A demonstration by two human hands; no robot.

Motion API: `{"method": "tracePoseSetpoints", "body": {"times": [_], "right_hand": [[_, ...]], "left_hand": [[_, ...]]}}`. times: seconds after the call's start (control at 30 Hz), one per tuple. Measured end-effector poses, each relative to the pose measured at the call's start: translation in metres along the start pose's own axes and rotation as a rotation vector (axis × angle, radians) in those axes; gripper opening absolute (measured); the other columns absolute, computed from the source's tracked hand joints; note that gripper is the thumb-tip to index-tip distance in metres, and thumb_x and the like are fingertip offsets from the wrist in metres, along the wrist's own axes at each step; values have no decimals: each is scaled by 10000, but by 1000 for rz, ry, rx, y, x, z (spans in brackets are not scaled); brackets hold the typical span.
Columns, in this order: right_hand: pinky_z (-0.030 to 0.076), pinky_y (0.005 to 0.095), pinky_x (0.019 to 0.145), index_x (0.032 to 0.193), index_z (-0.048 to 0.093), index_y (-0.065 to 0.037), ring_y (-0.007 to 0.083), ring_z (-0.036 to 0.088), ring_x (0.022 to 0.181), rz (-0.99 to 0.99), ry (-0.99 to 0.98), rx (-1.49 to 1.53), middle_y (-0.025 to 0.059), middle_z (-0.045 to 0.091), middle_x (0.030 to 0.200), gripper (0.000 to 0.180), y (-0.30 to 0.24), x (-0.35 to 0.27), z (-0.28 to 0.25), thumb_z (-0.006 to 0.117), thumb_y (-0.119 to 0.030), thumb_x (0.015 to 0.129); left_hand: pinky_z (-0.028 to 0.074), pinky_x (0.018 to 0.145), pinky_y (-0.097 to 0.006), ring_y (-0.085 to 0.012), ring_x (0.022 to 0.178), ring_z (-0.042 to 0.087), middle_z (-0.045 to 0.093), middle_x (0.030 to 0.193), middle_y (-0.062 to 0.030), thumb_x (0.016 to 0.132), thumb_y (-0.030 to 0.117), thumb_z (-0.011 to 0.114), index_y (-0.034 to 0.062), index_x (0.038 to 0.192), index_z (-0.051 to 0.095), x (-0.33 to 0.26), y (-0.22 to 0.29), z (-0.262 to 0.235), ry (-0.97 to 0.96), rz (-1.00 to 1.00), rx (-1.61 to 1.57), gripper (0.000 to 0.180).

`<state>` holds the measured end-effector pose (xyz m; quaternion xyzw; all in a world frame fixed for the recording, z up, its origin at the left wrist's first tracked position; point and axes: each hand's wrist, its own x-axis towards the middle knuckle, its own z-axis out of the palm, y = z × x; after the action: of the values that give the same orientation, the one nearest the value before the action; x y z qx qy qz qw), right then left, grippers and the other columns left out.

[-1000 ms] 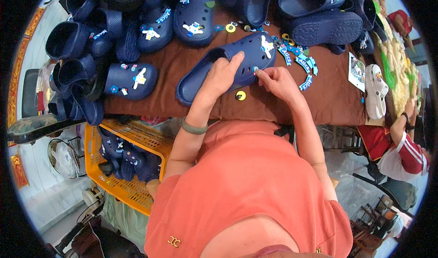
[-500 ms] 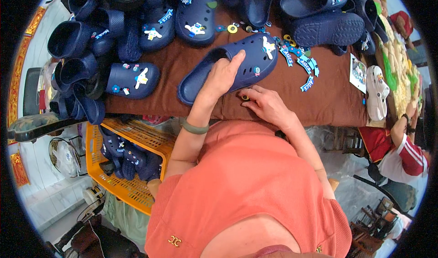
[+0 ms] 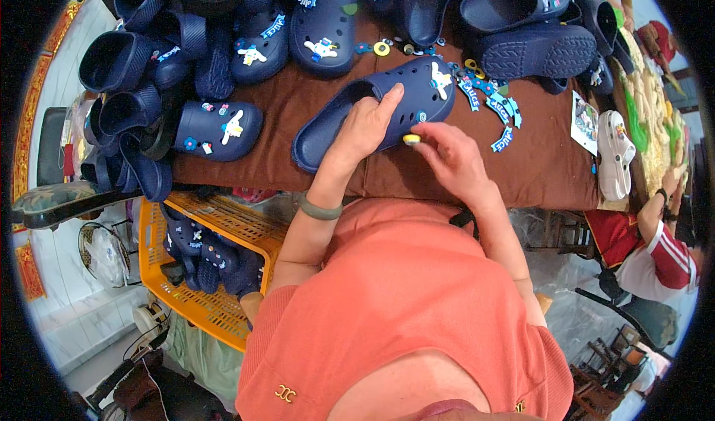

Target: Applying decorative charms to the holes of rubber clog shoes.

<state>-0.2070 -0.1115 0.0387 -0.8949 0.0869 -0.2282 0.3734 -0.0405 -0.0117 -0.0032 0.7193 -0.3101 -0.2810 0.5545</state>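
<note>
Left hand (image 3: 365, 127) lies across the navy clog (image 3: 376, 108) at the middle of the brown tabletop (image 3: 447, 175), fingers spread over its upper, forefinger stretched toward the toe; right hand (image 3: 450, 156) pinches a small yellow charm (image 3: 411, 139) between thumb and fingertips, just at the clog's near edge; more navy clogs (image 3: 223, 127) crowd the tabletop's far and left sides; blue strap charms (image 3: 491, 108) lie to the right; an orange crate (image 3: 216, 272) holding clogs stands below the tabletop.
</note>
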Motion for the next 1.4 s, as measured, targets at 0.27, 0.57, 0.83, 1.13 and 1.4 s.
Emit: {"method": "tracePoseSetpoints", "body": {"times": [0.27, 0.57, 0.83, 1.13, 1.4], "right_hand": [[457, 357, 764, 888, 696, -83, 254, 629, 843, -6, -22, -12, 85, 686, 860, 147, 18, 36, -4, 741, -138, 759], [488, 403, 611, 763, 678, -53, 303, 644, 636, 174, -171, -114, 122, 670, 695, 170, 2, 61, -11, 778, -159, 676], [484, 402, 646, 712, 671, -63, 316, 646, 659, -60, -87, -283, 125, 665, 681, 146, 9, 67, -7, 767, -165, 670], [348, 401, 904, 819, 702, -116, 217, 606, 748, -2, -30, -110, 31, 664, 727, 150, 16, 36, -7, 772, -210, 725], [332, 393, 911, 847, 694, -130, 202, 589, 749, -119, -36, -174, 19, 618, 691, 138, 12, 32, -12, 760, -150, 728]], "left_hand": [[445, 629, -483, -457, 704, 617, 543, 635, -328, 957, 548, 408, -98, 680, 596, -5, 17, -2, 15, 44, 152, 727], [417, 607, -520, -474, 659, 580, 535, 635, -325, 984, 489, 370, -87, 623, 575, -13, 35, -4, -14, 112, 298, 710], [442, 632, -506, -454, 712, 608, 572, 680, -307, 958, 440, 455, -87, 679, 592, -16, 37, -6, -62, 144, 346, 611], [493, 719, -353, -199, 778, 636, 681, 848, -144, 898, 224, 646, -36, 1083, 599, -23, 15, -16, -74, 310, 262, 323], [425, 536, -457, -410, 632, 605, 558, 674, -266, 839, 284, 678, -32, 802, 484, -33, 30, -18, -166, 266, 401, 373]]}}
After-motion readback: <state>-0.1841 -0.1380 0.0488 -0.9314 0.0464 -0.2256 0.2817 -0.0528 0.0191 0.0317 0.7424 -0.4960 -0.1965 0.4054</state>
